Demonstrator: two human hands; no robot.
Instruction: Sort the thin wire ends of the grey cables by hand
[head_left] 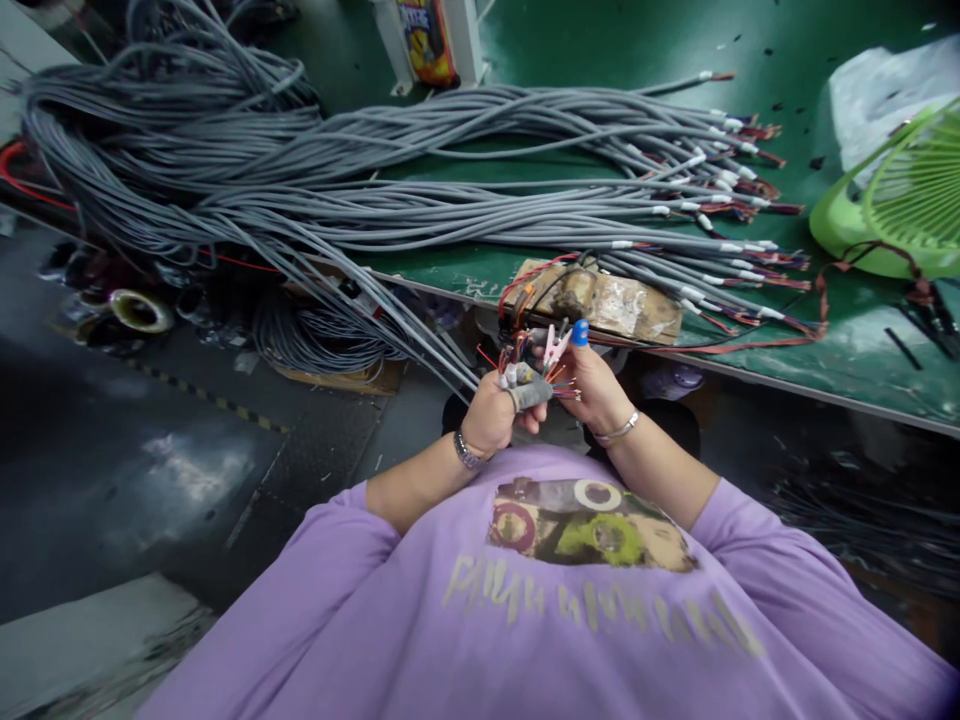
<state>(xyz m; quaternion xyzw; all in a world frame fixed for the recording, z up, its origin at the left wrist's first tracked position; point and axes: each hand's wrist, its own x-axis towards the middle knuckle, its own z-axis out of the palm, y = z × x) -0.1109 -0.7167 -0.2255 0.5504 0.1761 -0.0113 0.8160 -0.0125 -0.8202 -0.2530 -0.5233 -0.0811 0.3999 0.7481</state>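
Observation:
My left hand [491,410] is closed around the end of a grey cable [420,335], whose thin coloured wires [517,352] fan out above the fist. A grey finger cot covers one left finger. My right hand [592,385] is closed just to the right, pinching the wires and a small pink clip [555,345]; its raised finger wears a blue cot. Both hands hover below the edge of the green bench [862,340], right in front of a worn taped block [600,300] with red wires.
A large bundle of grey cables [375,190] with stripped coloured ends [742,190] lies across the bench and droops off its left side. A green fan [900,200] stands at the right, a white bag behind it. Tape rolls and more cable coils lie on the floor at left.

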